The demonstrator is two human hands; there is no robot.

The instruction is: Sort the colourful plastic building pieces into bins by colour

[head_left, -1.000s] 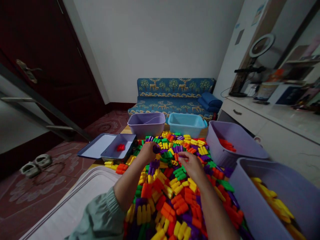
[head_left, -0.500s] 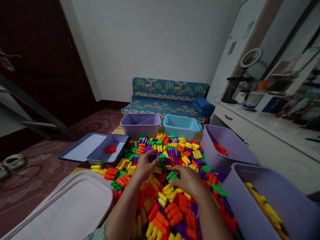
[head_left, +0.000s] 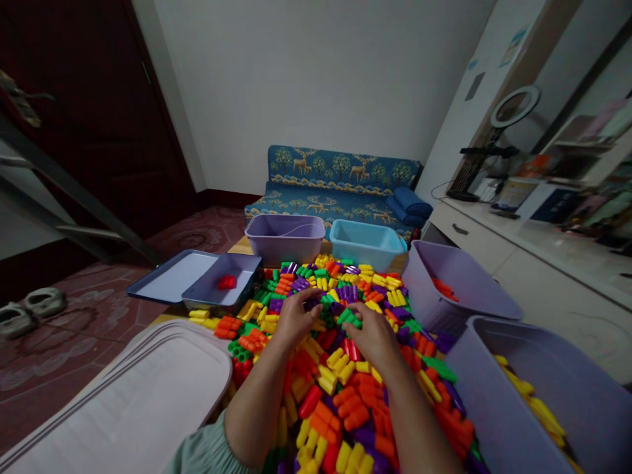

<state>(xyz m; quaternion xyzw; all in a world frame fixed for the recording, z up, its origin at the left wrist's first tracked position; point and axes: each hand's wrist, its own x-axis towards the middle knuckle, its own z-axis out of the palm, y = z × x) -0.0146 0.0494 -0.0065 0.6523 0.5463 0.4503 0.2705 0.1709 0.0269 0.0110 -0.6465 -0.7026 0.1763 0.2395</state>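
Observation:
A thick heap of plastic building blocks (head_left: 323,382) in red, orange, yellow, green and purple spreads across the table. Over its middle, my left hand (head_left: 295,321) has its thumb and fingers apart, with purple blocks showing in the gap. My right hand (head_left: 372,334) pinches a green block (head_left: 349,318) of joined tubes between thumb and fingers. A red block (head_left: 351,349) lies just below that thumb. Both forearms reach across the orange and yellow blocks nearest me.
Behind the heap stand a purple bin (head_left: 285,240) and a light-blue bin (head_left: 366,245). To the right are a purple bin with orange-red blocks (head_left: 447,289) and one with yellow blocks (head_left: 533,395). An open blue case (head_left: 217,280) holds a red block; white lids (head_left: 148,401) lie front left.
My right hand has lifted the green block slightly and moved it away from me, showing the red block beneath. My left hand has barely moved. The whole view has shifted slightly.

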